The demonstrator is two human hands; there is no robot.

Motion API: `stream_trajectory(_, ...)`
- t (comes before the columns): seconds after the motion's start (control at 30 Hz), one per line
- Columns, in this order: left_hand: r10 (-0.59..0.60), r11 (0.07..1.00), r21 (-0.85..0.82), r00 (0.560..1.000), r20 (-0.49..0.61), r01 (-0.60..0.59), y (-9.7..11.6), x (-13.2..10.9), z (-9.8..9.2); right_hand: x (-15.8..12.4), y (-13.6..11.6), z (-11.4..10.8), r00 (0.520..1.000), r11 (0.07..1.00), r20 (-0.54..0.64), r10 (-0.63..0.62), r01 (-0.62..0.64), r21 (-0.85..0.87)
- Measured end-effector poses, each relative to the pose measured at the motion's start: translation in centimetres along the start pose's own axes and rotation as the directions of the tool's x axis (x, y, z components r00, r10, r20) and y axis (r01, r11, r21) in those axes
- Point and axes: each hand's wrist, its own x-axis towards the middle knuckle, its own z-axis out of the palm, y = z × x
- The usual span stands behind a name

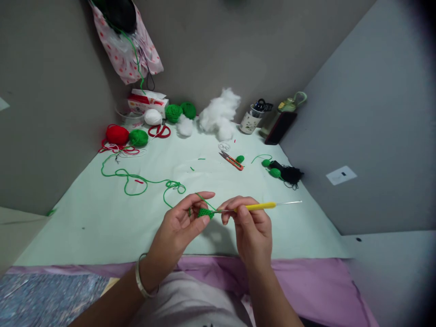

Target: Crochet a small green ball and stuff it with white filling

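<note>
My left hand pinches a small green crochet piece between thumb and fingers, just above the near edge of the pale green table. A green yarn strand runs from the piece over my index finger and loops away across the table to the left. My right hand is closed round a crochet hook with a yellow handle; its metal tip sits at the green piece and its other metal end points right.
At the back lie red, green and white yarn balls, red scissors, white stuffing, a cup of tools and a box. Small orange snips, green crochet bits and black yarn lie mid-table. A patterned bag hangs on the wall.
</note>
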Motion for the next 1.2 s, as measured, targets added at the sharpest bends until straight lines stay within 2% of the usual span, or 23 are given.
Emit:
stream_trajectory(0.13,0.055,0.994,0.09,0.998,0.001,-0.055,-0.1,0.0,-0.2,-0.3,-0.2,-0.2,0.996,0.996,0.059,-0.066,0.069,-0.061)
stream_trajectory(0.23,0.156,0.962,0.227,0.988,-0.008,-0.15,-0.5,-0.2,-0.2,-0.6,-0.4,-0.3,0.982,0.967,0.109,-0.153,0.172,-0.19)
stream_trajectory(0.33,0.302,0.883,0.377,0.953,-0.002,-0.279,-0.9,-0.3,-0.1,-1.0,-0.7,-0.4,0.938,0.88,0.2,-0.282,0.336,-0.335)
stream_trajectory(0.43,0.381,0.834,0.432,0.925,0.002,-0.344,-1.3,-0.1,-0.1,-1.0,-0.7,-0.4,0.867,0.766,0.294,-0.401,0.494,-0.412)
stream_trajectory(0.57,0.484,0.767,0.477,0.875,0.01,-0.43,-1.6,-0.1,0.1,-0.8,-0.3,-0.4,0.836,0.708,0.319,-0.447,0.549,-0.445)
stream_trajectory(0.63,0.526,0.74,0.482,0.85,0.021,-0.47,-1.5,-0.3,0.3,-1.0,0.2,-0.5,0.811,0.613,0.357,-0.464,0.584,-0.532)
stream_trajectory(0.7,0.473,0.815,0.394,0.88,-0.027,-0.426,-1.3,-0.5,0.7,-1.3,0.9,-0.6,0.758,0.449,0.409,-0.508,0.638,-0.625)
stream_trajectory(0.77,0.287,0.948,0.168,0.954,-0.087,-0.27,-0.9,-0.6,1.1,-1.7,1.6,-0.7,0.689,0.307,0.432,-0.582,0.678,-0.668)
stream_trajectory(0.8,0.16,0.987,0.029,0.983,-0.089,-0.158,-0.6,-0.6,1.3,-1.8,1.8,-0.8,0.661,0.276,0.429,-0.616,0.691,-0.669)
stream_trajectory(0.83,0.036,0.994,-0.099,0.997,-0.064,-0.043,-0.3,-0.6,1.4,-1.9,2.0,-0.8,0.653,0.28,0.417,-0.632,0.694,-0.663)
stream_trajectory(0.87,-0.066,0.979,-0.197,0.997,-0.025,0.06,0.1,-0.5,1.5,-1.9,2.0,-0.8,0.667,0.32,0.393,-0.633,0.688,-0.652)
stream_trajectory(0.9,-0.139,0.956,-0.259,0.99,0.006,0.136,0.4,-0.3,1.4,-1.8,1.9,-0.8,0.7,0.394,0.359,-0.618,0.671,-0.628)
stream_trajectory(0.97,-0.205,0.932,-0.302,0.979,0.008,0.198,1.0,-0.1,1.1,-1.7,1.2,-0.6,0.8,0.599,0.27,-0.536,0.586,-0.545)
stream_trajectory(1.07,-0.163,0.954,-0.265,0.985,-0.059,0.142,1.4,0.2,0.6,-1.3,-0.1,-0.2,0.916,0.849,0.109,-0.386,0.398,-0.347)
stream_trajectory(1.13,-0.122,0.969,-0.225,0.99,-0.075,0.102,1.3,0.2,0.4,-1.0,-0.5,0.2,0.959,0.941,0.03,-0.282,0.283,-0.184)
stream_trajectory(1.2,-0.087,0.978,-0.196,0.995,-0.048,0.076,0.9,0.1,0.4,-0.8,-0.5,0.6,0.978,0.976,0.025,-0.209,0.21,-0.054)
